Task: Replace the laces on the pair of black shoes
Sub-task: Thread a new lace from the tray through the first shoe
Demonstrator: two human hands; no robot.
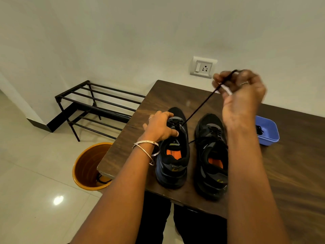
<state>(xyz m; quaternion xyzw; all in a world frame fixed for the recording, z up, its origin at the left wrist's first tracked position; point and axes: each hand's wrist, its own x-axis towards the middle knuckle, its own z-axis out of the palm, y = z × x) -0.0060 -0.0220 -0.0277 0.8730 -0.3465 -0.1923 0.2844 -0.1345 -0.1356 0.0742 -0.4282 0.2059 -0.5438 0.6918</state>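
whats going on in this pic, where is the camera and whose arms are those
No machine is at work. The camera sits on a person's head and looks down, so the two arms are that person's own. On the dark wooden table stand two black shoes. The left hand grips the left shoe to steady it. The right hand is raised, pinching a black lace that runs taut down to that shoe's eyelets. The right shoe stands beside it. A blue tray behind holds something dark, perhaps another lace. An orange bucket and a black rack stand on the floor.
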